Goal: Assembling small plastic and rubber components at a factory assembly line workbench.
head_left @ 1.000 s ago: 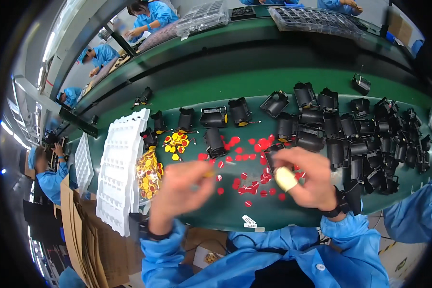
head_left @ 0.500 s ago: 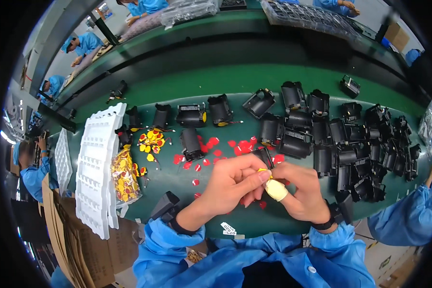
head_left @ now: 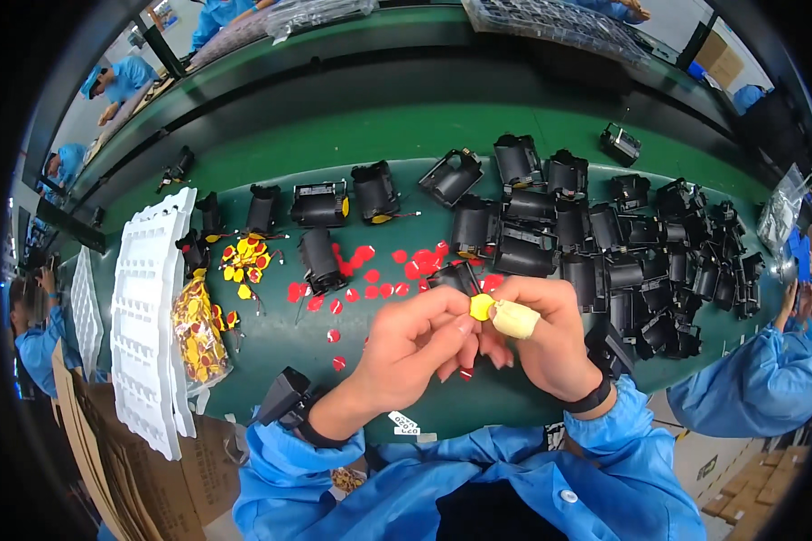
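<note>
Between my two hands is a black plastic housing [head_left: 456, 277], its lower part hidden by my fingers. A round yellow disc [head_left: 483, 307] shows at the near end of it, facing me. My left hand [head_left: 406, 347] is closed, thumb and index finger pinching beside the disc. My right hand [head_left: 559, 338] is closed from the other side; its thumb wears a pale yellow finger cover [head_left: 515, 319] and presses against the disc's edge. Behind and left of my hands lie loose red round pieces [head_left: 364, 253] on the green mat.
Many black housings [head_left: 586, 279] crowd the right side; more stand in a row at the back [head_left: 319, 204]. On the left are wired yellow discs [head_left: 245, 260], a clear bag of them [head_left: 198, 329] and white foam trays [head_left: 149, 325]. A co-worker's sleeve [head_left: 749, 379] is at right.
The whole view has shifted, so the table things sit further left and higher. Between my fingers the yellow disc has turned and now shows its face. Both hands stay together on the housing.
</note>
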Tool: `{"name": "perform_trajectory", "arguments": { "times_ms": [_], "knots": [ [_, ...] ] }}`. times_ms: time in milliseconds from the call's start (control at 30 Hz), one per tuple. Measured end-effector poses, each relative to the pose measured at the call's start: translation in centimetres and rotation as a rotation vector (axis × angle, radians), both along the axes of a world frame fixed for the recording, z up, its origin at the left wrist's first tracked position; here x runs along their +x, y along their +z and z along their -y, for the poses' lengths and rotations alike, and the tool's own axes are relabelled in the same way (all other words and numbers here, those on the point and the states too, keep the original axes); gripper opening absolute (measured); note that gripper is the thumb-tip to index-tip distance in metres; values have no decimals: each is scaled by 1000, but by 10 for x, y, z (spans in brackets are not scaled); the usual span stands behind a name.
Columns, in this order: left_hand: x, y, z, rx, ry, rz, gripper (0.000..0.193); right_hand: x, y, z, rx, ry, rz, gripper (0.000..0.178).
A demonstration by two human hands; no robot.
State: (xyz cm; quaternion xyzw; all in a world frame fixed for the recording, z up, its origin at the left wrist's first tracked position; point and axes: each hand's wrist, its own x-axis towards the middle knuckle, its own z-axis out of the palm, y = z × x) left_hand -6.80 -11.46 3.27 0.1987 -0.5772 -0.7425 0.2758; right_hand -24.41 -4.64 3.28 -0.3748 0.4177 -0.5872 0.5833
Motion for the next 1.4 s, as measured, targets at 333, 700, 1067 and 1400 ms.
{"name": "perform_trajectory", "arguments": {
  "times_ms": [333, 700, 1067, 1400],
  "knots": [
    [27, 20, 17, -1656, 310, 582, 14, -42, -2, 4, -16, -275, 529, 22],
    [-5, 58, 6, -1573, -225, 1073, 27, -41, 4, -3, -120, -292, 408, 15],
    [0, 21, 36, -313, -29, 357, 21, -27, 11, -9, -253, -195, -131, 10],
    [-2, 11, 23, -188, -59, 146, 29, -19, 1, -1, -411, -63, -634, 9]
  ]
}}
